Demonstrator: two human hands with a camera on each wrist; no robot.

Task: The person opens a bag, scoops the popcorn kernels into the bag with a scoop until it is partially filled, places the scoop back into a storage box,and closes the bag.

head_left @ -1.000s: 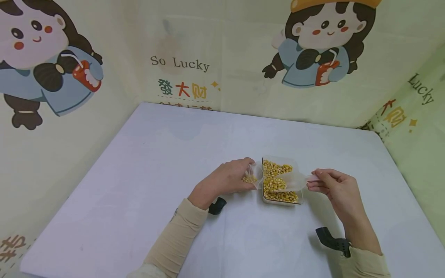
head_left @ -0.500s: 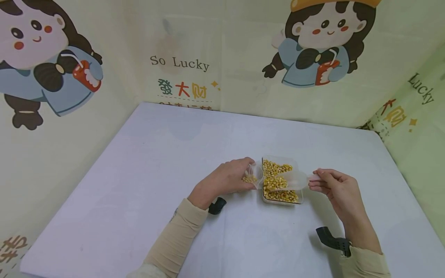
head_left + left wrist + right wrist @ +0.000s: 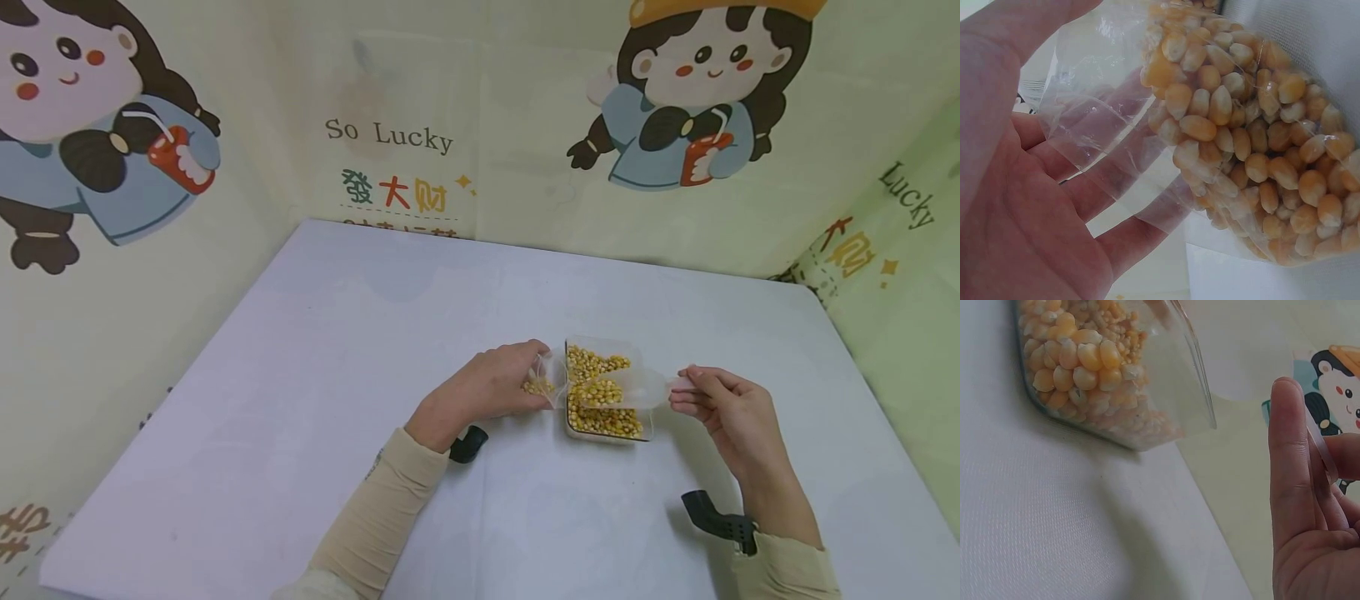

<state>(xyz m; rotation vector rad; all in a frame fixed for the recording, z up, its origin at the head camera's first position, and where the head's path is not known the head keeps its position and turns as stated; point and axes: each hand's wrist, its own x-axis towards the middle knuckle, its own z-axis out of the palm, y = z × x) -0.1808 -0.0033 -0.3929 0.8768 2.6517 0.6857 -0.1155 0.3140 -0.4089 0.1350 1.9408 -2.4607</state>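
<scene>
A clear plastic bag [image 3: 538, 387] of corn kernels is held by my left hand [image 3: 501, 381]. In the left wrist view, the fingers spread behind the bag's clear film [image 3: 1094, 125], with yellow kernels [image 3: 1260, 144] bulging to the right. Against the bag's right side stands a clear rectangular box [image 3: 609, 438] containing more kernels [image 3: 600, 422]. My right hand [image 3: 738, 421] pinches the handle of a translucent scoop [image 3: 641, 389] between thumb and fingers. The scoop lies across above the box, its left end bearing kernels [image 3: 602, 392] and pointing towards the bag.
A white-covered table [image 3: 337, 400] extends around the hands. Behind it and at both sides hangs a pale cloth [image 3: 517, 125] printed with cartoon figures and lettering. A black wrist strap [image 3: 720, 521] sits on the right wrist.
My right hand and the scoop have shifted slightly to the right, and the scoop's near edge sits a little higher. The left hand, bag and box look unmoved.
</scene>
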